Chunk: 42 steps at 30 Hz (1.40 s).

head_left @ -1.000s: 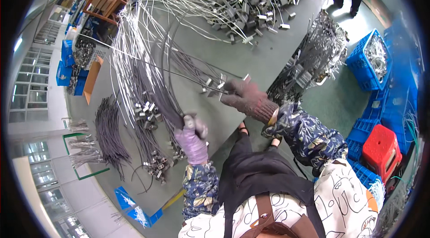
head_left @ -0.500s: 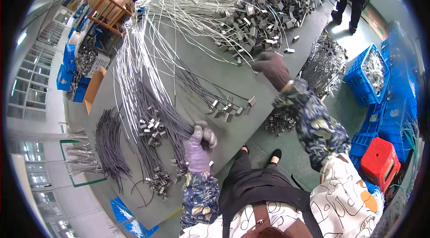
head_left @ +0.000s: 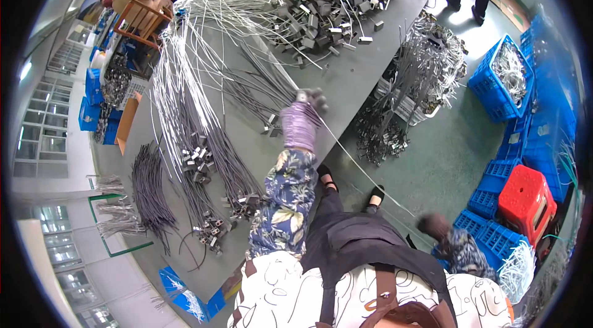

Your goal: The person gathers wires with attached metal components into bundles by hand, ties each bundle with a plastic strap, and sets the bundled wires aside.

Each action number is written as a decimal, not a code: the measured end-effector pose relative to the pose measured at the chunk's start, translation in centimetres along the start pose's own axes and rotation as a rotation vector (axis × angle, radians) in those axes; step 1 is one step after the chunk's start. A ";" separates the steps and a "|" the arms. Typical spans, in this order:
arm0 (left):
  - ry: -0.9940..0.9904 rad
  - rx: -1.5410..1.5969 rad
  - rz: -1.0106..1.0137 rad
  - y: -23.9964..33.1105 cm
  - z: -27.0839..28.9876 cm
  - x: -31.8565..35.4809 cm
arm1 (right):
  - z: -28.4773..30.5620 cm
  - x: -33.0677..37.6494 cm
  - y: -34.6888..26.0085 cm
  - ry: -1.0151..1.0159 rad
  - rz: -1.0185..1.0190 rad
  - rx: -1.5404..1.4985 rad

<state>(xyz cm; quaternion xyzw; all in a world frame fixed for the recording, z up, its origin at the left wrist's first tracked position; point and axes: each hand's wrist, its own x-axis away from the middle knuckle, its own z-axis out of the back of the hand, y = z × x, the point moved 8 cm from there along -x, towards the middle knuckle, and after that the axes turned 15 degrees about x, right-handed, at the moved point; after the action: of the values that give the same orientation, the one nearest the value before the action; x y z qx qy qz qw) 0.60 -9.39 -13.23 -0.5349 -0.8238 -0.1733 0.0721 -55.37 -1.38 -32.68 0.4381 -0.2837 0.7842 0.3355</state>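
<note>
My left hand [head_left: 301, 112] is curled tight around dark wires [head_left: 270, 67], as far as I can see; my own fingers hide how many are in there. The bundle trails up and left from my grip, flat on the table [head_left: 355, 75]. A white strand [head_left: 358, 163] leaves my knuckles and bows down to the right, across the table's edge and over the floor, toward my right hand [head_left: 433, 227]. That one's a blur, and I can't tell whether it's pinching the strand's end or loose.

Here's the worry: if the strand is caught among these wires, a hard tug from the right could drag some out from under my fingers and fan the bundle. If my left slackens, the same thing, only quicker.

Just left of my wrist sit some metal blocks [head_left: 270, 125]; a sideways jerk could hook wires on their corners. Farther left, white wires [head_left: 176, 87] lie loose enough to tangle if my sleeve sweeps them.

Beyond my fingertips, the big pile [head_left: 333, 10] has stray ends poking this way, easy to snag. Right of my grip, past the edge, a heap [head_left: 426, 75] bristles with ends that could catch the strand if it swings wide.
</note>
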 end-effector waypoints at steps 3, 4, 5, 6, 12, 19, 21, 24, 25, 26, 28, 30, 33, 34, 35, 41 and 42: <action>0.087 -0.219 -0.201 2.0 -1.9 0.0 | -7.7 10.5 8.4 -0.160 -0.295 -0.013; 0.068 -0.223 -0.224 3.7 -3.4 1.7 | -8.1 13.0 9.1 -0.138 -0.351 -0.019; 0.042 -0.241 -0.274 5.3 -4.3 1.8 | -7.3 15.3 8.8 -0.127 -0.380 -0.069; 0.019 -0.258 -0.323 6.6 -5.3 2.0 | -6.4 16.5 8.1 -0.134 -0.365 -0.069; 0.052 -0.302 -0.484 10.5 -10.8 3.3 | -10.9 14.1 8.6 -0.045 -0.306 -0.517; -0.038 -0.321 -0.469 14.6 -12.4 4.5 | -9.8 12.5 9.7 -0.095 -0.379 -0.528; -0.007 -0.243 -0.450 14.5 -11.7 5.1 | -9.7 11.6 9.9 -0.091 -0.361 -0.501; 0.089 -0.183 -0.424 11.3 -7.4 3.6 | -13.8 10.4 11.6 -0.123 -0.371 -0.434; 0.145 -0.244 -0.499 11.9 -8.6 5.3 | -14.7 10.0 12.6 -0.142 -0.315 -0.357; 0.099 -0.206 -0.456 12.6 -7.5 5.6 | -16.6 9.2 14.4 -0.180 -0.269 -0.243; 0.047 -0.167 -0.383 13.7 -6.4 6.0 | -20.6 8.1 18.0 -0.261 -0.203 -0.052; 0.037 -0.300 -0.330 14.3 -5.8 6.6 | -14.2 9.4 13.1 -0.180 -0.197 -0.055; 0.117 -0.489 -0.106 13.0 -5.6 6.7 | -9.5 12.4 10.9 -0.178 -0.227 -0.152; 0.176 -0.598 -0.124 11.9 -5.9 7.9 | -10.0 12.6 11.2 -0.208 -0.237 -0.257; 0.176 -0.598 -0.133 11.0 -5.7 8.7 | -10.1 11.9 11.2 -0.204 -0.232 -0.252; 0.107 -0.788 0.234 -4.1 0.3 14.1 | 0.1 9.5 3.2 0.045 -0.209 -0.424; 0.116 -0.775 0.242 -4.4 0.6 14.5 | 4.1 10.8 0.4 0.057 -0.232 -0.496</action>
<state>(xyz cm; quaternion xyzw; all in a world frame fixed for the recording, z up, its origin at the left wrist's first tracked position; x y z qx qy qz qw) -9.39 1.63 -10.25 -0.6049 -0.6231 -0.4910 -0.0688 -57.91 -1.65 -21.42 0.3497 -0.4053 0.6592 0.5281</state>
